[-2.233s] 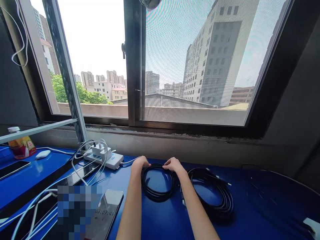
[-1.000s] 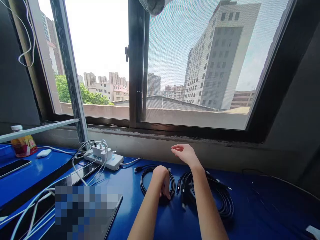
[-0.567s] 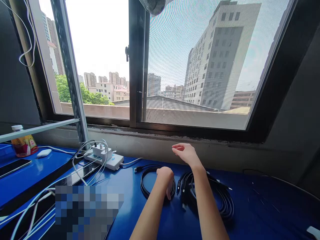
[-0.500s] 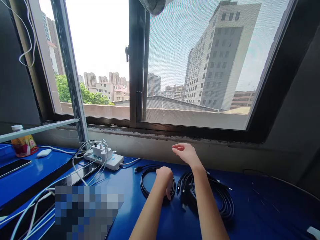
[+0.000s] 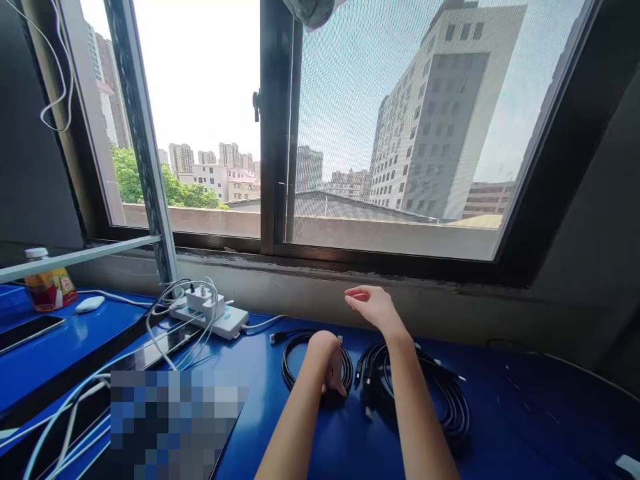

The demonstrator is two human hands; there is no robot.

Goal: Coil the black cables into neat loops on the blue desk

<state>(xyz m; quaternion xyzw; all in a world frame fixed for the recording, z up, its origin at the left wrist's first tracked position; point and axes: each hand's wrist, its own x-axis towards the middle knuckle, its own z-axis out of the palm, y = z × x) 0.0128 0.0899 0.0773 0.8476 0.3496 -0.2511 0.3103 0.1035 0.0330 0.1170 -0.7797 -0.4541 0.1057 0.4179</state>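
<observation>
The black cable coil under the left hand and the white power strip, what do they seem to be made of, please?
The black cable coil seems sheathed in smooth, slightly glossy plastic or rubber: it curves in round loops with bright highlights. The white power strip looks like hard, satin plastic, judging by its crisp edges and soft sheen.

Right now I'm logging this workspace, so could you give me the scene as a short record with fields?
left hand: bent down at the smaller black cable coil; grip unclear
right hand: raised, fingers loosely curled, nothing visible in it
larger black cable coil: right of the smaller one, partly hidden by the right forearm
surface: blue table
left side: white power strip, bottle
</observation>
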